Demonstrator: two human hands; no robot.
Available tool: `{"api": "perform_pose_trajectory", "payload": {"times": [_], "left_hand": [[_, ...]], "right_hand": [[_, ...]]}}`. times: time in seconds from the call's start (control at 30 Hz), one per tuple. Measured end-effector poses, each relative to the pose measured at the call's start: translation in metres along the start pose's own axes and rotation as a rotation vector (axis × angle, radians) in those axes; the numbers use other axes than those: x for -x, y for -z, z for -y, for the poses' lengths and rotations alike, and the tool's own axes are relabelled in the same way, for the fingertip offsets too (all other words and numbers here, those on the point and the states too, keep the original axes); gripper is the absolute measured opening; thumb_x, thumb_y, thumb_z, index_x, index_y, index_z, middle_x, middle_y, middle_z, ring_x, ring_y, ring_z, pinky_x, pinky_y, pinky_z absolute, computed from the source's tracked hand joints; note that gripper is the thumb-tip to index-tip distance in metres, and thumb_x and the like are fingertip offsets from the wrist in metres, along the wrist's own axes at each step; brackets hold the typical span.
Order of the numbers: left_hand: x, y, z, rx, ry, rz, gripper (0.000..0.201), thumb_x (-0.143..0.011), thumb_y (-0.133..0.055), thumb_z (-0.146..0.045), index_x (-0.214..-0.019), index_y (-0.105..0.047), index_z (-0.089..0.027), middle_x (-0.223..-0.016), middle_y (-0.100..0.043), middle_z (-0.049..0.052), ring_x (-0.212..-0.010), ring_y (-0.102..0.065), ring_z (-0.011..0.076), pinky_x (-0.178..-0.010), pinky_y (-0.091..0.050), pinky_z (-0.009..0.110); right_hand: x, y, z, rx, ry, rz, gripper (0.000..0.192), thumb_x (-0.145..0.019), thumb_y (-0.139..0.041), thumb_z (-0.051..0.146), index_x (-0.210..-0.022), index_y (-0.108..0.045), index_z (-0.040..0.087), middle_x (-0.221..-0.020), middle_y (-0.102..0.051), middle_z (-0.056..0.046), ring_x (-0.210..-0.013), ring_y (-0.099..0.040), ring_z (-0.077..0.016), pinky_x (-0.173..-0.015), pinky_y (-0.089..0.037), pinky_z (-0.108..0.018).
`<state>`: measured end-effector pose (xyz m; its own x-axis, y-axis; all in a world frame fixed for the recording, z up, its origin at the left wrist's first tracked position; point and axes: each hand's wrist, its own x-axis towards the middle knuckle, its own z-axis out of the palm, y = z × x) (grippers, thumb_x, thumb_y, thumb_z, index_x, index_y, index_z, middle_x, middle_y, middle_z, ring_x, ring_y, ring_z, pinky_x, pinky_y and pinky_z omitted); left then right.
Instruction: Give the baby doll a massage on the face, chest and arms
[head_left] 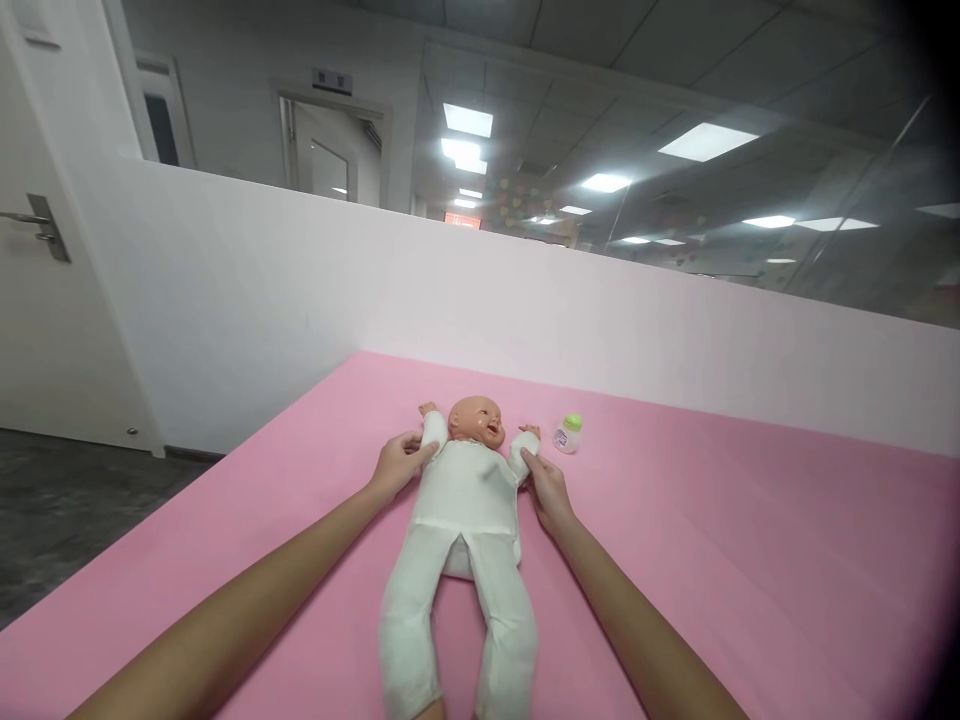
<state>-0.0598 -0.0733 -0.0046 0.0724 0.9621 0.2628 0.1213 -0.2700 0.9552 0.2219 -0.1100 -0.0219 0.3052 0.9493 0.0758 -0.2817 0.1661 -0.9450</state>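
A baby doll (469,490) in white clothing lies on its back on the pink table surface (675,560), its head turned to the right and both arms raised beside it. My left hand (400,465) is closed round the doll's arm on the left side, thumb on the sleeve. On the other side, my right hand (547,487) pinches the doll's other sleeve below its small hand. Just beyond my right hand stands a small clear baby bottle (568,434) with a green cap. The doll's feet run off the lower edge of the view.
A low white wall (600,320) runs along the back of the pink surface. At the left are a door (52,300) with a metal handle and a dark grey floor (67,500). Lit ceiling panels (709,142) show beyond the wall.
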Motion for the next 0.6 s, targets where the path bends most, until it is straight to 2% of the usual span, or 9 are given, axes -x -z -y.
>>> {"api": "perform_pose_trajectory", "payload": {"times": [0.33,0.6], "left_hand": [[-0.0016,-0.0001,0.0042,-0.023,-0.01,0.009,0.037,-0.079,-0.074,-0.053,-0.092,-0.074,-0.018,-0.096,-0.075,0.006,-0.087,-0.066,0.0222,-0.074,-0.046,0.03],[0.0017,-0.0019,-0.0017,-0.034,-0.003,0.001,0.035,-0.08,-0.073,-0.053,-0.087,-0.071,-0.019,-0.089,-0.073,0.005,-0.084,-0.065,0.0223,-0.072,-0.045,0.03]], "right_hand": [[-0.001,0.0005,-0.0061,0.034,0.021,-0.046,0.039,-0.07,-0.085,0.053,-0.071,-0.063,0.021,-0.056,-0.055,0.004,-0.052,-0.05,-0.0138,-0.048,-0.04,-0.026],[0.0031,-0.001,-0.0005,0.022,-0.005,-0.044,0.03,-0.074,-0.078,0.044,-0.07,-0.058,0.022,-0.056,-0.053,0.004,-0.051,-0.049,-0.0142,-0.047,-0.039,-0.028]]}}
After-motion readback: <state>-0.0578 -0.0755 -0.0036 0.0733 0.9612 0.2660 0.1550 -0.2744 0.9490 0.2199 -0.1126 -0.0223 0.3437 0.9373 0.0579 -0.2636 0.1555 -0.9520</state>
